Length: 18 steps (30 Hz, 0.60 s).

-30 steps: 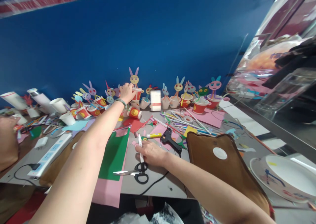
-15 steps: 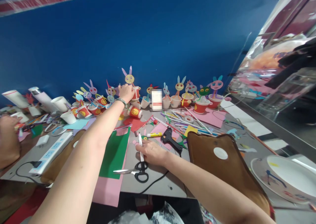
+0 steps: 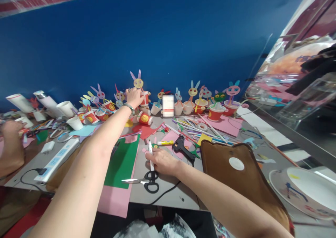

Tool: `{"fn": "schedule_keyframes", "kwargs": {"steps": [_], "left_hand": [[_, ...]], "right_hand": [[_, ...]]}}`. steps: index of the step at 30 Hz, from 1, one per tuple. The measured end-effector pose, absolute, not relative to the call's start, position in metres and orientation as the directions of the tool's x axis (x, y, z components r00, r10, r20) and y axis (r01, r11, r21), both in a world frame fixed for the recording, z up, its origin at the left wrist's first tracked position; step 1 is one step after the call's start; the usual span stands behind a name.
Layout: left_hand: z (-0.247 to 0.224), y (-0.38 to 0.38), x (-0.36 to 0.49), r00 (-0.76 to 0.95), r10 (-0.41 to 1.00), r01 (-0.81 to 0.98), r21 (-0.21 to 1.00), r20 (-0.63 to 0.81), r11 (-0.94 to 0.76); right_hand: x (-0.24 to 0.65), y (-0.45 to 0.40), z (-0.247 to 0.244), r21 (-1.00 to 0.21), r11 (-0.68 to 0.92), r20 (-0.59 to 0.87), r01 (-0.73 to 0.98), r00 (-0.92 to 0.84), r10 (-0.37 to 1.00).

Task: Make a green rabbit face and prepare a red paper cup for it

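Observation:
At the back of the table my left hand [image 3: 134, 97] is closed on a red and white paper cup [image 3: 144, 97], from which a yellow rabbit head [image 3: 138, 83] with purple ears rises. A red cup [image 3: 144, 118] lies on its side just below. My right hand [image 3: 163, 160] rests near the table's middle, fingers pinched round a white marker [image 3: 150, 147]. Black-handled scissors [image 3: 150, 182] lie open close to me, by the marker's lower end. Left of them is green paper [image 3: 123, 164] over pink paper [image 3: 115, 201]. A yellow glue stick [image 3: 166, 143] and a black glue gun [image 3: 184, 150] lie beyond my right hand.
Several cup figures line the blue wall [image 3: 162, 38], among them a red cup [image 3: 216, 113] at right. A brown cushion [image 3: 223, 164] and a round white container [image 3: 312, 185] occupy the right side. A power strip [image 3: 57, 161] lies left, near another person's hand [image 3: 12, 126].
The whole view has shifted slightly. Both my hands keep almost the same places and the same holds on the paper cup and the marker.

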<state>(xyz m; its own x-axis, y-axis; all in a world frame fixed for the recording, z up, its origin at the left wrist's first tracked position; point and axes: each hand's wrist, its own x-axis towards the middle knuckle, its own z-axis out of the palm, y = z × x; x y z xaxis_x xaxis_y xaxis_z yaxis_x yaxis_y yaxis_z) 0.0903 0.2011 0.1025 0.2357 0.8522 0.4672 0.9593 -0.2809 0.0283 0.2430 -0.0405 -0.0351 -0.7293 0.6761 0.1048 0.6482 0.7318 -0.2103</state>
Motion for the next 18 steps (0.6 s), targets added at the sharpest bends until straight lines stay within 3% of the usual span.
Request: {"fn": "schedule_keyframes", "kwargs": {"steps": [13,15,18], "left_hand": [[0.124,0.183,0.091,0.259,0.736,0.913,0.091,0.626,-0.399],[0.119,0.172,0.09,0.314,0.75,0.896,0.078,0.582,-0.436],[0.1,0.156,0.084,0.339,0.862,0.923,0.045,0.376,-0.383]], "right_hand": [[0.242,-0.041,-0.035,-0.176,0.747,0.106,0.641,-0.742,0.662],[0.242,-0.04,-0.036,-0.18,0.75,0.12,0.637,-0.742,0.659],[0.242,-0.04,-0.039,-0.178,0.75,0.161,0.637,-0.734,0.66]]}}
